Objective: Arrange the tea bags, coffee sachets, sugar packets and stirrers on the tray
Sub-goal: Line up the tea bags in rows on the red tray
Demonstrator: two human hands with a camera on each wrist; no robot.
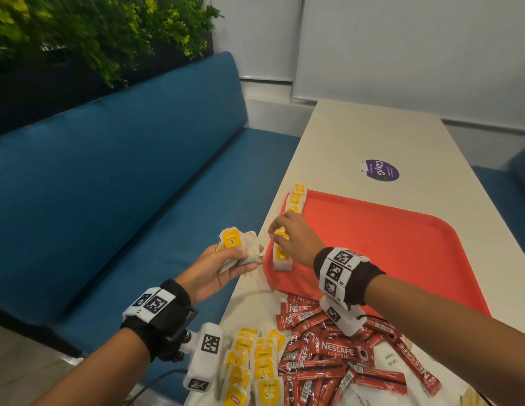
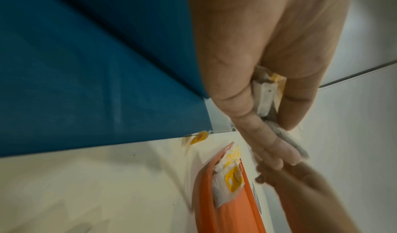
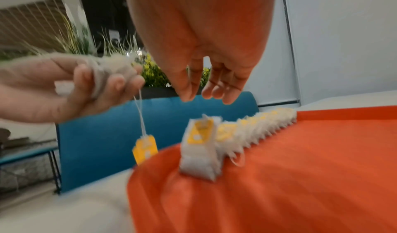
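A red tray (image 1: 372, 244) lies on the white table (image 1: 372, 136). A row of upright tea bags (image 1: 295, 200) with yellow tags stands along the tray's left rim. My right hand (image 1: 280, 230) hovers just above that row, and in the right wrist view its fingers (image 3: 229, 92) hang relaxed and hold nothing. My left hand (image 1: 243, 259) grips a bunch of tea bags (image 1: 235, 244) beside the tray's near-left corner, over the table edge. One tag (image 3: 145, 149) dangles from the bunch on its string. Loose tea bags (image 1: 255, 364), red coffee sachets (image 1: 328, 347) and white sugar packets (image 1: 391, 360) lie in a heap near me.
A blue bench sofa (image 1: 123, 186) runs along the table's left side, with green plants (image 1: 94, 33) behind it. A purple round sticker (image 1: 381, 170) sits on the table beyond the tray. The tray's middle and right are bare red.
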